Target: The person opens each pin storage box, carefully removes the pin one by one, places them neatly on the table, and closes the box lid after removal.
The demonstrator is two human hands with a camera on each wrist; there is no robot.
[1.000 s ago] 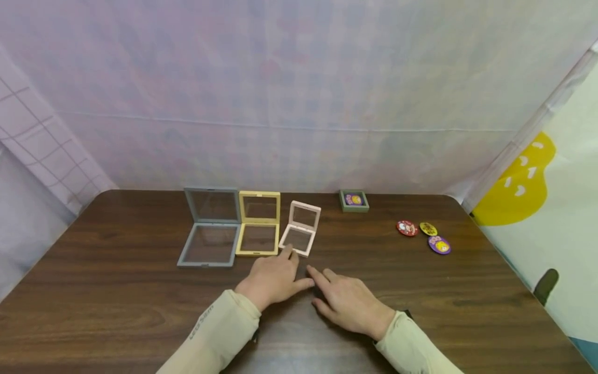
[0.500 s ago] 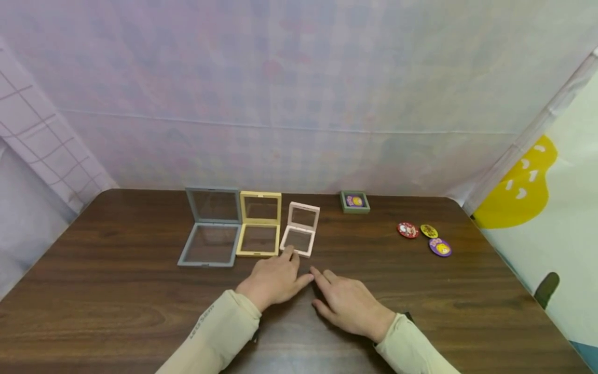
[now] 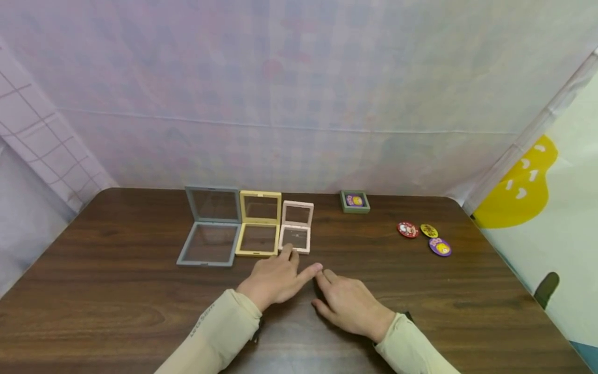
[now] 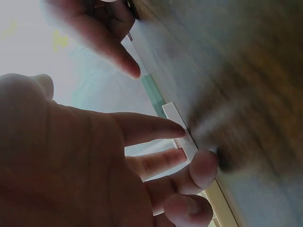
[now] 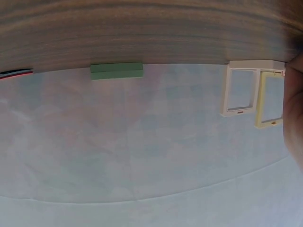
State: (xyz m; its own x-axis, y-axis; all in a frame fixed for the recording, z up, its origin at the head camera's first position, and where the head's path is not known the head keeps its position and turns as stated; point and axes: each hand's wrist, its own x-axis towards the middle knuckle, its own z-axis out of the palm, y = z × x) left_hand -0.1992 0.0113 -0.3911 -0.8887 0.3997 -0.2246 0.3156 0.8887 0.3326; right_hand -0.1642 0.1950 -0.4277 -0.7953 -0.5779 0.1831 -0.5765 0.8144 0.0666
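Note:
Three square hinged display frames stand unfolded in a row, each with its lid raised at the back. They are a large blue-grey frame (image 3: 218, 224), a medium yellow frame (image 3: 259, 224) and a small pale pink frame (image 3: 296, 226). The fingertips of my left hand (image 3: 275, 280) touch the front edge of the pink frame, also seen in the left wrist view as a pale pink edge (image 4: 173, 113). The left thumb stretches toward the right hand's fingertips. Loosely bent and holding nothing visible, my right hand (image 3: 350, 304) lies low over the table just right of it.
A small green box frame (image 3: 355, 202) with a purple badge inside sits at the back. Right of it lie a red badge (image 3: 408, 230), a yellow badge (image 3: 429, 231) and a purple badge (image 3: 440, 246). A fabric backdrop (image 3: 299, 114) rises behind the wooden table (image 3: 117, 301).
The pink frame has turned straight and shifted left, closing up to the yellow frame. My left thumb has stretched out to the right. The right fingertips have drawn slightly rightward.

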